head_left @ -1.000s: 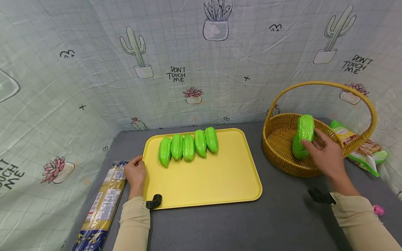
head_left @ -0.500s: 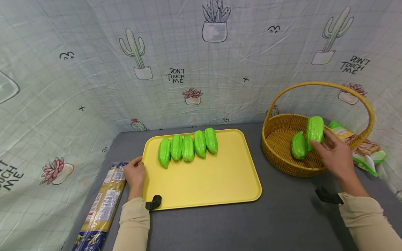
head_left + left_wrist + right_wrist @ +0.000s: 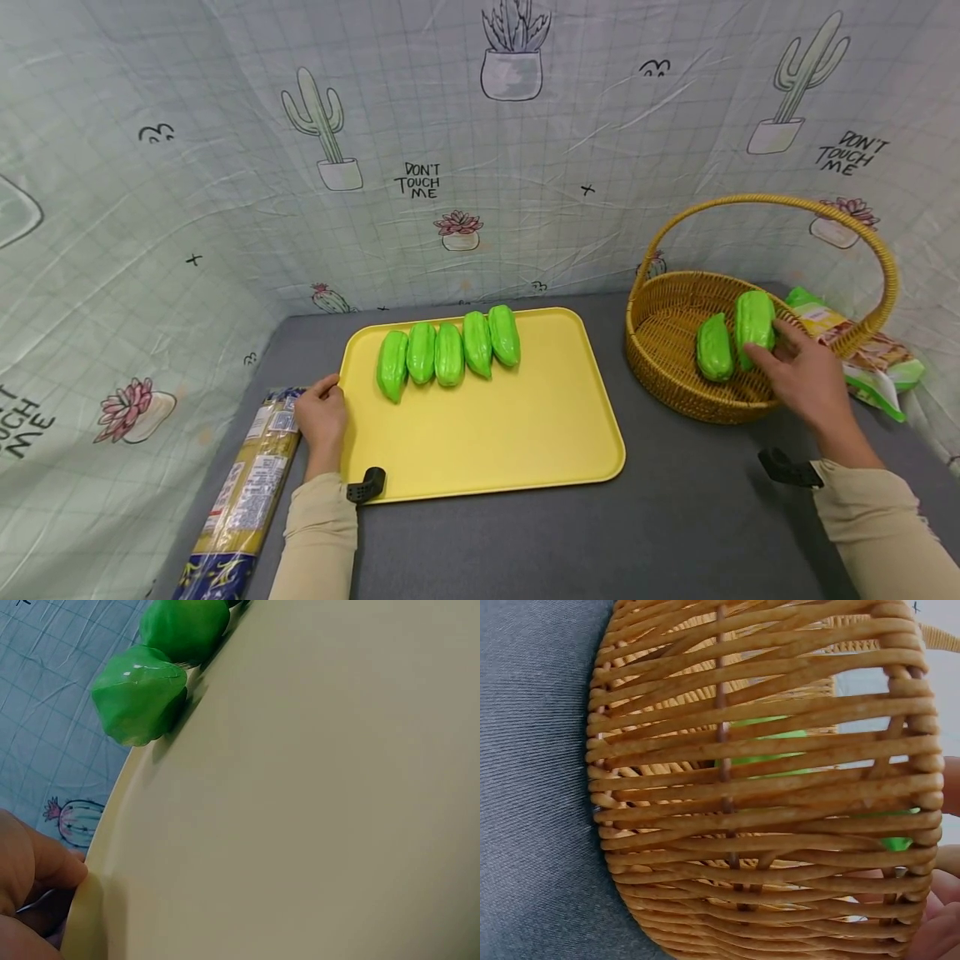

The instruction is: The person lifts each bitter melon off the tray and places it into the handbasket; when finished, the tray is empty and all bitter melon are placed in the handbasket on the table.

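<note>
Bright green ridged gourds [image 3: 449, 354], several of them, lie in a row along the back of a yellow tray [image 3: 495, 442]. My left hand [image 3: 322, 417] holds the tray's left rim, fingertips at the edge in the left wrist view. At the right, my right hand [image 3: 812, 375] reaches over the near right rim of a wicker basket [image 3: 675, 392] and grips a green gourd [image 3: 754, 321], thumb on the near side. Beside it, another gourd [image 3: 715, 348] lies in the basket. The basket's woven wall hides most of the gripped gourd in the right wrist view.
A long clear packet of noodles [image 3: 251, 492] lies left of the tray. Behind the basket's right side is a green snack bag [image 3: 877, 350]. The tall basket handle [image 3: 765, 198] arches over the opening. A patterned cloth [image 3: 525, 208] hangs behind the grey table [image 3: 555, 542].
My right hand has moved right with the gourd, away from the other one in the basket, then lowered it slightly. The left hand and tray stay in place.
</note>
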The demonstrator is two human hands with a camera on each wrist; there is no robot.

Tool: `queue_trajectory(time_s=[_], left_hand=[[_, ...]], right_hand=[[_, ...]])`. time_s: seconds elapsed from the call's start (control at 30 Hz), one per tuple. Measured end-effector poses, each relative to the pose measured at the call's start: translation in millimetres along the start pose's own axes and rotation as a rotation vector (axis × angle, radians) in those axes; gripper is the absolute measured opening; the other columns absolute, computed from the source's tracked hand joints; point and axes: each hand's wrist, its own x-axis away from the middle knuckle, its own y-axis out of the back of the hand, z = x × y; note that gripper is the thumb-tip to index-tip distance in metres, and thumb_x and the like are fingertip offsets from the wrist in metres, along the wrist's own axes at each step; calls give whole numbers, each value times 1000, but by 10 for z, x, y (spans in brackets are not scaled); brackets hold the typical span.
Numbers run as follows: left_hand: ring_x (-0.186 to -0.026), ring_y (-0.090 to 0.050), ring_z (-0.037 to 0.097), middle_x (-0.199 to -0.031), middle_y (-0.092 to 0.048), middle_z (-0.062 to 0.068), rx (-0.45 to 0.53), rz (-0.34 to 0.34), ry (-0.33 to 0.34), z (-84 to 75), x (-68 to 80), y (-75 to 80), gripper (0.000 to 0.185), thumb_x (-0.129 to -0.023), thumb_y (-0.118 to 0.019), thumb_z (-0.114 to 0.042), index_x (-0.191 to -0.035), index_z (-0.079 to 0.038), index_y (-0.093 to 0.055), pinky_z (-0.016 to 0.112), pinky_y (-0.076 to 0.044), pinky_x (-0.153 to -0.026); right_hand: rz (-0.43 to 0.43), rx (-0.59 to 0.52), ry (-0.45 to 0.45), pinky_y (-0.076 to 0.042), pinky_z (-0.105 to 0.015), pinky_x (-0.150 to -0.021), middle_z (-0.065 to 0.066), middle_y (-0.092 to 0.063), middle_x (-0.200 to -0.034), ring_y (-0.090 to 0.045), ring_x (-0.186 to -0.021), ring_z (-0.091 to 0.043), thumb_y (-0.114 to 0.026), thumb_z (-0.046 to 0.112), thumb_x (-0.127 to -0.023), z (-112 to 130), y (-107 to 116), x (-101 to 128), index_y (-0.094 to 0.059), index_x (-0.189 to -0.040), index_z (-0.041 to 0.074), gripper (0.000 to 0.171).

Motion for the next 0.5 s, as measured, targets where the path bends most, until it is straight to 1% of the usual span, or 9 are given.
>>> queue_trajectory(time_s=[0.07, 0.1, 0.2, 0.37, 0.5], left_hand=[[-118, -62, 41, -134, -63, 28, -6, 1, 3, -3, -1, 1, 36, -105, -45, -6, -134, 4, -65, 40, -48, -88], [-118, -62, 40, -134, -63, 28, -8, 0, 4, -4, 0, 1, 36, -105, -45, -6, -134, 4, -65, 39, -47, -88], [-119, -62, 41, -133, -64, 28, -9, -5, 3, -9, 0, -2, 36, -104, -46, -6, -133, 4, -66, 40, -48, -88], [-120, -61, 43, -133, -63, 30, 2, -10, -1, 3, -2, -6, 36, -104, -45, -5, -133, 5, -65, 47, -50, -94], [-123, -59, 43, -136, -61, 30, 5, -3, -1, 0, 0, -2, 37, -105, -45, -5, -134, 5, -65, 50, -50, -98]], right_hand=[[22, 9, 0, -48, -64, -86, -48, -44, -139, -49, -123, -63, -49, 44, -106, -2, 5, -5, -19, -160, -7, 79], [31, 10, 1, -45, -69, -88, -49, -43, -139, -48, -123, -63, -49, 43, -106, -1, 8, -7, -19, -159, -7, 79], [49, 32, 4, -46, -68, -86, -50, -44, -137, -49, -121, -63, -48, 43, -107, 7, 19, -13, -19, -159, -9, 79], [52, 67, 21, -47, -66, -81, -50, -47, -133, -52, -114, -63, -49, 41, -107, 20, 24, -31, -22, -156, -13, 78], [66, 89, 27, -46, -67, -82, -51, -47, -132, -51, -112, -64, -49, 41, -107, 16, 28, -56, -24, -155, -14, 78]])
